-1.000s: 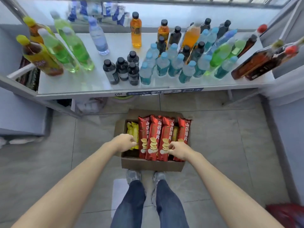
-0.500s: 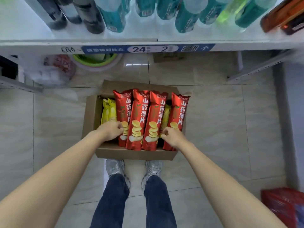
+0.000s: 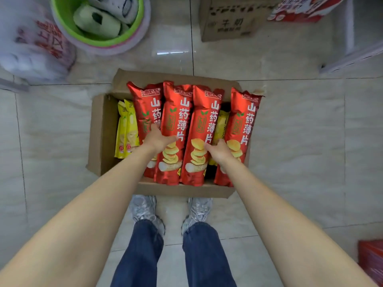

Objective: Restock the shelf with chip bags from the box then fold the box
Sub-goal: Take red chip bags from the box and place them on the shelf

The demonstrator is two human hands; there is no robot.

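An open cardboard box (image 3: 101, 133) sits on the floor just ahead of my shoes. Several tall red chip bags (image 3: 176, 129) stand in it side by side, with yellow chip bags (image 3: 126, 133) at the left and another yellow bag (image 3: 220, 123) between the red ones. My left hand (image 3: 157, 139) grips the leftmost red bag (image 3: 145, 104), its thumb lying across the neighbouring bag. My right hand (image 3: 219, 152) reaches into the gap beside the rightmost red bag (image 3: 244, 121) and grips it; its fingertips are hidden between the bags.
Under the shelf at the back stand a green basin (image 3: 99, 38) with rolls in it, a white plastic sack (image 3: 31, 44), a brown carton (image 3: 234, 19) and a red-and-white carton (image 3: 300, 9). A red package (image 3: 371, 264) lies at the lower right. Tiled floor surrounds the box.
My head has tilted down and closer, so the bottle shelf has left the view. Both hands have moved from the box's near edge further onto the chip bags.
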